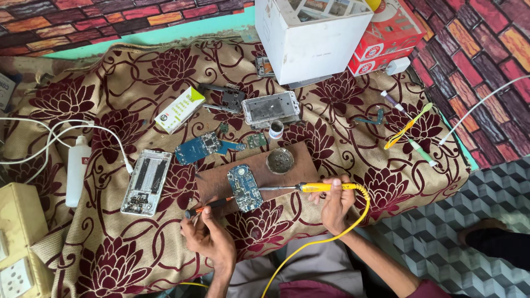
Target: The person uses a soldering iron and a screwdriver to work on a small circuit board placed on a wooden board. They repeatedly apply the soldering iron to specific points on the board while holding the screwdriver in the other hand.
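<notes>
A blue circuit board [245,187] lies on a brown wooden slab [287,175] at the near edge of a flower-patterned cloth. My right hand [334,205] grips a yellow-handled soldering iron [309,187], its metal tip pointing left onto the board's right edge. A yellow cord [338,230] trails from it toward me. My left hand [208,236] holds a small orange-and-black screwdriver [208,206], whose tip rests by the board's left edge. A round tin of dark paste [280,160] sits on the slab behind the board.
Scattered on the cloth: a phone frame [146,181], another blue board [200,147], a metal phone chassis [270,107], a green-and-white packet [179,109], a white bottle [77,170], tweezers [407,126]. A white box [309,41] and red cartons [386,33] stand at the back. White cables [55,135] run left.
</notes>
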